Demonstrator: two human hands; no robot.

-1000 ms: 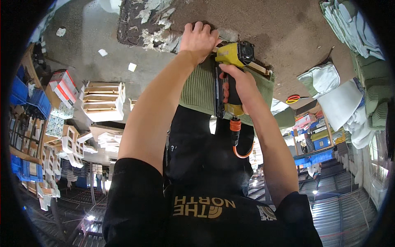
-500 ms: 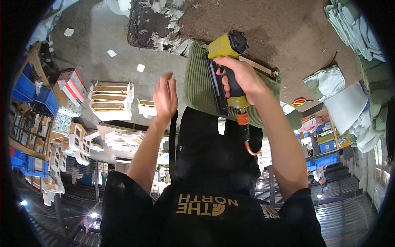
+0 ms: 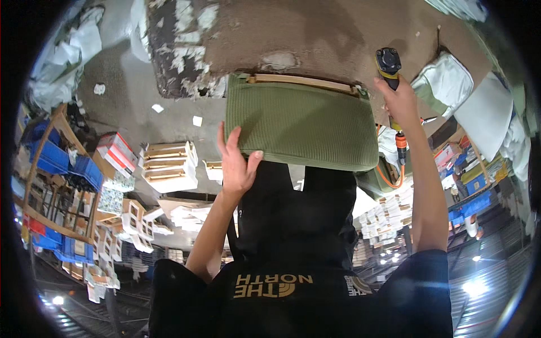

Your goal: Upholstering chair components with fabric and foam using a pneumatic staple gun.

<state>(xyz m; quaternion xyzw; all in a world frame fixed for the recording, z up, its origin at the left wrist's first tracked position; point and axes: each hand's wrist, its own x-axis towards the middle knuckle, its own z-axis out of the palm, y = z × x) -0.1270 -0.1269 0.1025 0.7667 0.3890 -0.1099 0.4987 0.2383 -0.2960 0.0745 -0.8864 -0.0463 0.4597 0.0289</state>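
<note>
A rectangular panel covered in ribbed green fabric [image 3: 301, 124] lies in front of my body, with a bare wooden strip [image 3: 304, 82] along its far edge. My left hand [image 3: 236, 166] rests on its near left corner, fingers spread and thumb along the near edge. To the right of the panel, my right hand [image 3: 403, 104] grips a yellow and black air staple gun [image 3: 389, 62] by its handle. The gun is apart from the panel. An orange air hose [image 3: 389, 183] loops down from its orange coupling.
The worn brown work surface [image 3: 315, 39] has a torn dark patch [image 3: 174, 50] at the far left. White and green fabric pieces [image 3: 448, 84] lie on the right. At left stand white-wrapped wooden frames [image 3: 169, 166], a red and white box [image 3: 116, 151] and blue bins [image 3: 51, 152].
My right hand has carried the staple gun off the panel to the right. My left hand has come onto the panel's near left corner. The panel now appears turned more squarely.
</note>
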